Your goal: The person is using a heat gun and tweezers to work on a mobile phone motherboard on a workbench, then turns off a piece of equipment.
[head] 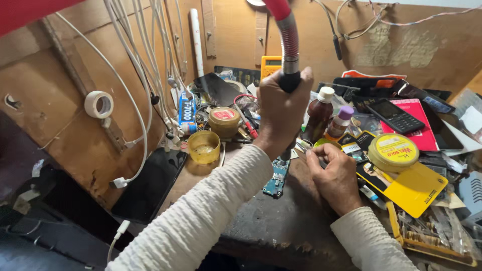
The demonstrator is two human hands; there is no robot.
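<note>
A small blue-green circuit board [276,178] lies flat on the dark, worn workbench [281,226], just below the left hand [282,108] and just left of the right hand [335,178], partly hidden by the left wrist. The left hand is raised above the board with its fingers wrapped tight around the black handle of a hot-air tool [289,80], whose red ribbed hose rises out of view, while the right hand rests on the bench with fingers curled closed; what it pinches cannot be made out. Nearby stand an open yellow tub [204,146], a brown bottle with a white cap [320,114] and a round yellow tin [393,152].
</note>
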